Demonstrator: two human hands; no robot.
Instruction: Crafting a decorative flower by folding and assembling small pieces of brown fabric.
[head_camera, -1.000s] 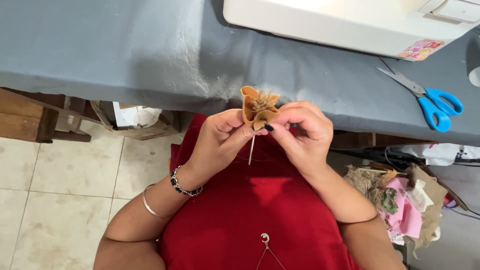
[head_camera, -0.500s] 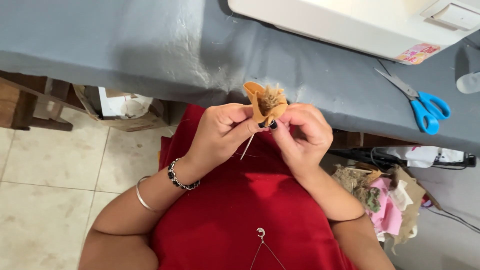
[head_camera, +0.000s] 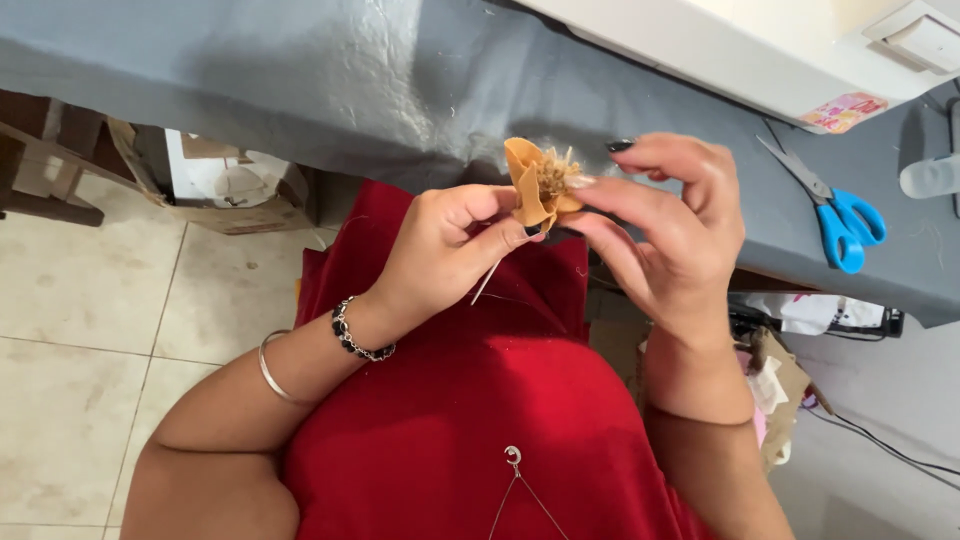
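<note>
A small tan fabric flower (head_camera: 535, 185) with a frayed centre is held between both hands, over my lap and just in front of the table edge. My left hand (head_camera: 440, 255) pinches its base, and a thin pale stem or stick (head_camera: 487, 282) pokes down from under the fingers. My right hand (head_camera: 665, 225) touches the flower's right side with its fingertips, the other fingers spread above. A dark bead bracelet and a thin bangle sit on my left wrist.
A grey cloth covers the table (head_camera: 300, 80). A white sewing machine (head_camera: 760, 45) stands at the back right, with blue-handled scissors (head_camera: 835, 210) beside it. A cardboard box (head_camera: 225, 190) sits under the table on the left, fabric scraps (head_camera: 785, 375) on the right.
Both hands have risen with the flower toward the table edge. My right hand's fingers have spread wider and now reach over the flower.
</note>
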